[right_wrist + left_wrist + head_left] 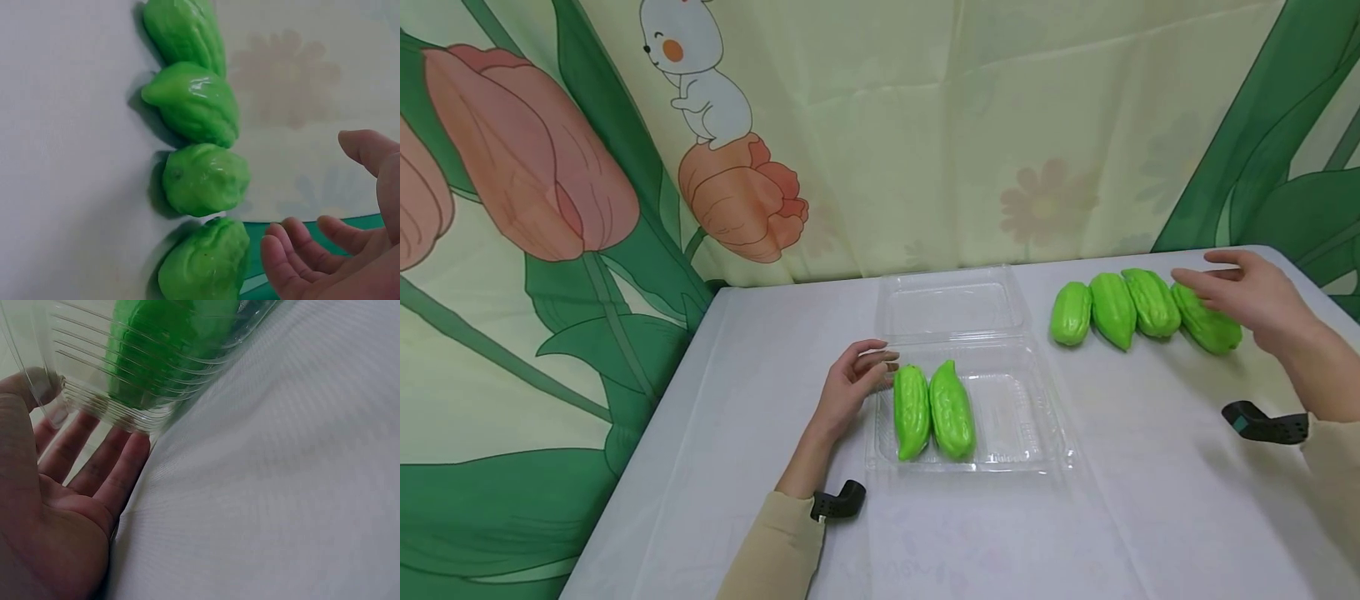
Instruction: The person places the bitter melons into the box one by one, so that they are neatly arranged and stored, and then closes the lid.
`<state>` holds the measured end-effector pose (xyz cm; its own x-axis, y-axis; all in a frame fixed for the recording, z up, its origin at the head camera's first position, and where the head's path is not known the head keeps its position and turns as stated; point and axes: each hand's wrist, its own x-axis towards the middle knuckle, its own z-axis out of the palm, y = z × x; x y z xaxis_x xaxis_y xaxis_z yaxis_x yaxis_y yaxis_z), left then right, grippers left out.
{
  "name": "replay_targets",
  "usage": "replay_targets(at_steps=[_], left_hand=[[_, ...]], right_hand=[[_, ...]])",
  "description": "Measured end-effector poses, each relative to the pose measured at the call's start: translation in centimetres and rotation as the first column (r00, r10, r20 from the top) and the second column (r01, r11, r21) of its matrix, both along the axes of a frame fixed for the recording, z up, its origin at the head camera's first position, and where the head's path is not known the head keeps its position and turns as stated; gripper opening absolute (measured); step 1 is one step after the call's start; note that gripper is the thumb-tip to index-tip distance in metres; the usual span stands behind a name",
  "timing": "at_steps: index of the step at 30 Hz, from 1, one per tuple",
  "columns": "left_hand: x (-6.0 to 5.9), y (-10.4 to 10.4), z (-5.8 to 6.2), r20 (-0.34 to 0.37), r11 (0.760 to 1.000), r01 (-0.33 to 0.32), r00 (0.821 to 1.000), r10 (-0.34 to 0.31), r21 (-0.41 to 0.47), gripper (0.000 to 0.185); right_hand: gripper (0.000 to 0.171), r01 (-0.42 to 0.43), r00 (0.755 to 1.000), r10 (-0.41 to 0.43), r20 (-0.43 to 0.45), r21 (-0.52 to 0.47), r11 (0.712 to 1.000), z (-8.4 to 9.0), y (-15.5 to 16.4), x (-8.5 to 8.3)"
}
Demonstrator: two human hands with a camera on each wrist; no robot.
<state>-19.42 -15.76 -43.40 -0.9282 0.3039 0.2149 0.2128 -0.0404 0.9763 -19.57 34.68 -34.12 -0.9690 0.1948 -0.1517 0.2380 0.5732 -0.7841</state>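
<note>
While the left hand (850, 385) steadies the clear plastic clamshell tray (1022, 433) already holding two glossy green gourds (934, 410), the empty, spread-fingered right hand (1251, 293) hovers over four more (1142, 308) waiting.

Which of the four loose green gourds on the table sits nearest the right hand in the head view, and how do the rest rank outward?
From the right hand:
1. Rightmost gourd, just under the fingers.
2. Second gourd from right, next leftward.
3. Third gourd from right, further left.
4. Leftmost gourd, nearest the clear tray.
</note>
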Motion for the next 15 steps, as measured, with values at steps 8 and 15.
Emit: replay_targets(at_steps=[8, 15], left_hand=[[-0.1, 0.1, 0.1, -0.010, 1.000, 0.003, 1.000, -0.003, -0.006, 0.040], [0.0, 0.1, 0.0, -0.002, 1.000, 0.000, 1.000, 0.000, -0.007, 0.040]], right_hand=[[0.098, 0.039, 0.999, -0.038, -0.013, 0.021, 0.999, -0.2, 1.2, -0.1], [0.098, 0.043, 0.999, -0.044, 0.021, 0.018, 0.999, -0.9, 2.3, -0.2]])
